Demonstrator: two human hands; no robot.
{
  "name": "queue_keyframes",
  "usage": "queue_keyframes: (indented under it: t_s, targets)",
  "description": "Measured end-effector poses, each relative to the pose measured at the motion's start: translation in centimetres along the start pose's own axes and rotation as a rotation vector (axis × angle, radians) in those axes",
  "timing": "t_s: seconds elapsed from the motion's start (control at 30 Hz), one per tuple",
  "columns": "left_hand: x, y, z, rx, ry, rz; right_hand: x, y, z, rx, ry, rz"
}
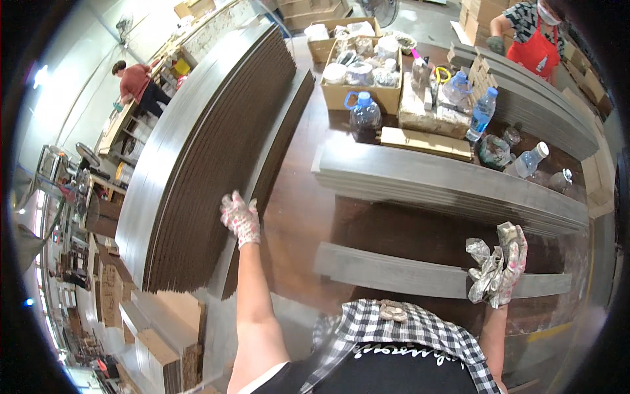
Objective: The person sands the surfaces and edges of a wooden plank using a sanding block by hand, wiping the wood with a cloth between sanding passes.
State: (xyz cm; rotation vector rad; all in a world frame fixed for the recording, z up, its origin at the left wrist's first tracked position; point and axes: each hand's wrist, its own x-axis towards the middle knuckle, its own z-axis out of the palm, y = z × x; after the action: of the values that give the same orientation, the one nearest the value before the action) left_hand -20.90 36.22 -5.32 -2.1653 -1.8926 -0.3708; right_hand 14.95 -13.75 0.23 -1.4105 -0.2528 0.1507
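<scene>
My left hand (240, 218), in a white glove with pink spots, reaches forward and rests against the edge of a tall stack of long grey planks (197, 151) on the left. My right hand (510, 262), in the same kind of glove, grips a crumpled grey rag (484, 272) over the right end of a single grey plank (394, 272) that lies across the dark brown table (302, 217). Behind it lies a lower stack of grey planks (446, 187) running across the table.
Cardboard boxes of wrapped items (361, 65), several plastic water bottles (482, 113) and jars stand at the table's far side. A person in a red apron (535, 33) works at the far right, another person in a red top (136, 82) at the far left. Cartons are stacked at lower left (164, 341).
</scene>
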Motion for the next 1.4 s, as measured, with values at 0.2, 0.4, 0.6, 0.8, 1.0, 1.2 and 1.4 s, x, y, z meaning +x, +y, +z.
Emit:
queue_keyframes:
  t_s: [0.2,0.4,0.6,0.8,1.0,1.2,1.4]
  targets:
    - [-1.3,4.7,3.4,-0.768,0.032,0.401,-1.4,0.8,0.1,-0.035,-0.078,-0.054]
    - [1.9,3.0,11.6,-0.687,-0.419,0.338,-4.4,-1.3,4.3,-0.015,-0.144,0.03]
    - [0.1,5.8,8.0,-0.975,-0.226,0.144,-5.0,-0.4,3.9,-0.035,-0.101,0.009]
    - [-14.8,11.8,-16.4,-1.669,-0.89,0.264,-7.0,-1.5,10.0,0.185,-0.22,-0.004]
    - [-23.5,13.4,-16.3,-1.862,-1.305,0.216,-8.7,-1.7,13.8,0.124,-0.397,-0.029]
    - [-24.9,7.3,-14.1,-1.169,-0.793,0.795,-6.4,0.2,9.8,-0.507,-0.669,-0.129]
    - [-25.6,7.9,-10.9,-1.016,-0.479,0.923,-8.1,3.3,20.5,-0.679,-0.974,-0.428]
